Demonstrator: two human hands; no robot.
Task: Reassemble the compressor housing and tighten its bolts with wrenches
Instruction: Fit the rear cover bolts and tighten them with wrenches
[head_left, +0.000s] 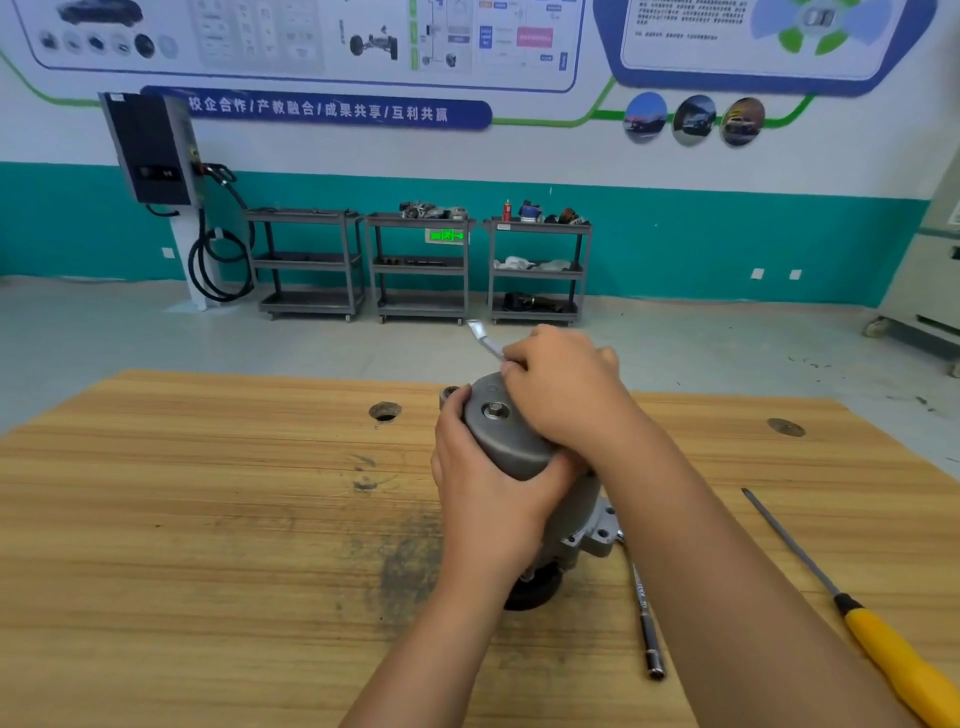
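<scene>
A grey compressor housing (511, 441) stands tilted on the wooden table (208, 519), its black pulley end (535, 590) down on the wood. A bolt head (496, 410) shows on its upper end cap. My left hand (488, 488) grips the housing body from the left. My right hand (563, 389) is curled over the top of the cap and holds a silver wrench (483, 338), whose end sticks out beyond the knuckles toward the far side. The wrench's working end is hidden under the hand.
A socket extension bar (647, 618) lies right of the compressor, partly under my right forearm. A file with a yellow handle (852, 608) lies further right. Two holes (384, 411) (785, 427) mark the tabletop. Shelf carts (421, 265) stand at the far wall.
</scene>
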